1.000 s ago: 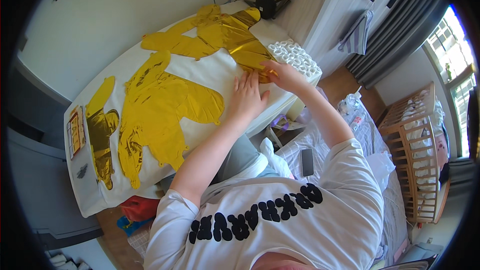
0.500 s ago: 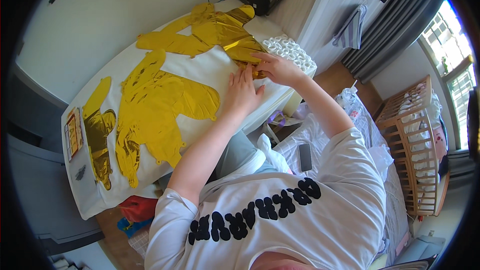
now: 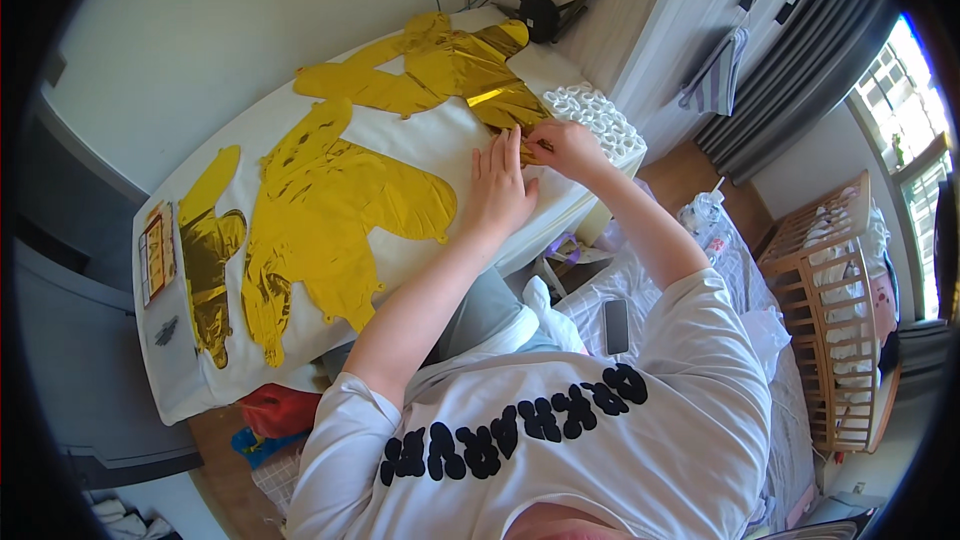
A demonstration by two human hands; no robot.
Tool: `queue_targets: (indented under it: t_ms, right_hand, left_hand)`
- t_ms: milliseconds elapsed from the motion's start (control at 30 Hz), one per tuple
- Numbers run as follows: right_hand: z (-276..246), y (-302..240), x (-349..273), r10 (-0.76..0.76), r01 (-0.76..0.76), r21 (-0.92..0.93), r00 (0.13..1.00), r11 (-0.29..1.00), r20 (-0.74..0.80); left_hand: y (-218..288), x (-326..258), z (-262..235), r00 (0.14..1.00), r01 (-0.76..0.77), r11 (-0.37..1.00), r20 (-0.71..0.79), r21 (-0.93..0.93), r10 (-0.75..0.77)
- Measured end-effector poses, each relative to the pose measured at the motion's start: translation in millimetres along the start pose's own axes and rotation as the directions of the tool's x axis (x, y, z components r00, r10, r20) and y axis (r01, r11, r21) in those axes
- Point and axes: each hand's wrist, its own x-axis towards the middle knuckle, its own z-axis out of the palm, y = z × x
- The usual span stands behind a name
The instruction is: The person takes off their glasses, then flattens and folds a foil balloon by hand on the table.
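Note:
A large flat gold foil balloon [image 3: 430, 70] lies uninflated across the far part of the white-covered table [image 3: 400, 260]. At its near right end, my right hand [image 3: 572, 148] has thumb and fingers pinched together on the foil edge. My left hand [image 3: 500, 190] lies flat beside it, fingers stretched out and their tips at the foil. A second big gold foil balloon [image 3: 320, 215] is spread in the middle of the table. Farther left lies a narrower gold foil piece [image 3: 212, 270]. The pinched bit of foil is mostly hidden by my fingers.
Many small white rings [image 3: 595, 120] cover the table's right end, with a black router [image 3: 540, 15] behind. At far left sits a flat printed package [image 3: 157, 252]. A phone [image 3: 616, 326] rests on the bed to my right; beyond stands a wooden crib [image 3: 815, 310].
My right hand's fingers have gone from stretched out over the foil to a closed pinch on its edge. My left hand stays flat nearby. The whole view has shifted slightly.

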Motion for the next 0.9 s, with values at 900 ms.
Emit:
queue_targets:
  t_ms: [900]
  right_hand:
    - [-60, 3, 124, -0.022, 0.027, -0.016, 0.968, 1.0, 0.252]
  left_hand:
    - [-3, -4, 5, 0.997, -0.035, 0.991, 0.072, 0.129, 0.025]
